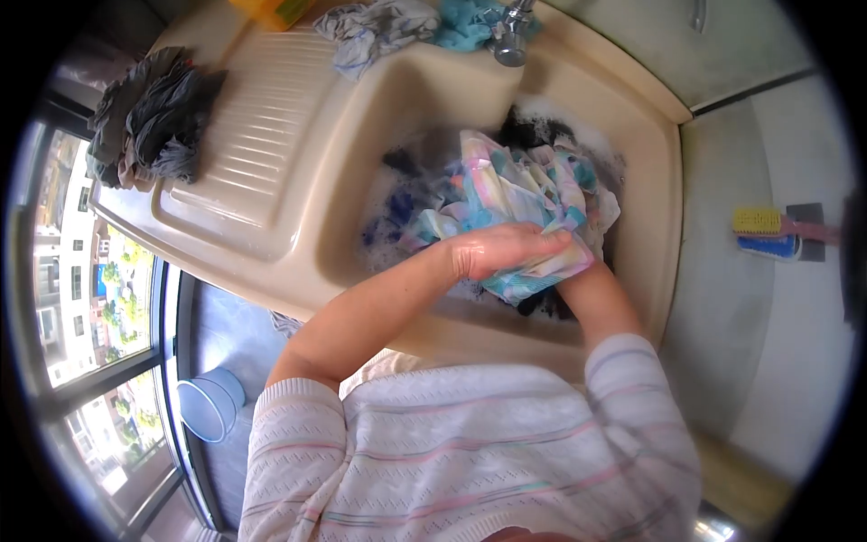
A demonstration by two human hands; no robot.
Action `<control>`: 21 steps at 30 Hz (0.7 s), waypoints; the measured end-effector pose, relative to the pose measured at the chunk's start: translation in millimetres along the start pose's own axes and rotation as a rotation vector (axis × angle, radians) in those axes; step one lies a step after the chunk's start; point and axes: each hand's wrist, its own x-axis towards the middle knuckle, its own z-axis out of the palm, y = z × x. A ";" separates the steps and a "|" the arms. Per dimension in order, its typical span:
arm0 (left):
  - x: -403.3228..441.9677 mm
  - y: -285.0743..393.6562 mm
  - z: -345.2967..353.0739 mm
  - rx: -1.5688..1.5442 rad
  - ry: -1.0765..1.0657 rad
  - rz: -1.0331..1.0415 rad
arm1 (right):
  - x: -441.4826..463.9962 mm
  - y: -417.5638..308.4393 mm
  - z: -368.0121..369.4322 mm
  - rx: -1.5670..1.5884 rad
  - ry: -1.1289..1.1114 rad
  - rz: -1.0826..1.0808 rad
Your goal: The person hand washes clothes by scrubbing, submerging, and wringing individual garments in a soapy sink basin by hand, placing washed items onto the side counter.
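Note:
A wet pastel checked garment (515,185) in pink, yellow and turquoise hangs bunched over the soapy water of the beige sink (652,226). My left hand (510,248) is closed on its near part, thumb along the top. My right hand (580,278) reaches in beneath the same cloth from the right; its fingers are hidden by the fabric. Dark blue cloth (397,212) lies in the suds to the left, and black cloth (533,129) sits at the back of the basin.
A ribbed washboard (244,135) adjoins the basin, with dark grey clothes (163,117) heaped at its left. Grey striped cloth (379,32) and turquoise cloth (465,25) lie near the tap (511,41). Brushes (768,230) hang at right; a blue bucket (209,404) stands on the floor.

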 end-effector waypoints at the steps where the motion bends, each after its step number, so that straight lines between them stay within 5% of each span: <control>1: -0.6 -1.0 -3.4 -0.047 0.018 -0.002 | 5.2 3.6 -1.4 0.005 0.016 0.008; 6: -6.9 8.1 -10.8 -0.098 0.007 -0.050 | 15.6 12.1 0.1 -0.008 0.007 0.004; 9: -0.4 -6.4 -20.5 -0.042 0.000 0.098 | 10.2 14.5 -0.2 0.034 -0.016 0.010; 12: 4.0 -1.4 -59.7 -0.006 0.252 0.027 | 8.0 16.3 -1.4 0.178 -0.030 0.048; 17: -4.2 5.2 -130.6 -0.189 0.765 0.186 | -2.7 19.6 -22.6 1.103 -0.299 0.150; 19: -10.8 10.2 -143.2 -0.336 0.900 0.255 | -33.4 -50.6 -35.5 -0.187 -0.014 -0.268; 21: -3.2 0.4 -162.2 -0.476 0.939 0.370 | -57.5 -97.3 -59.4 0.232 0.114 -0.265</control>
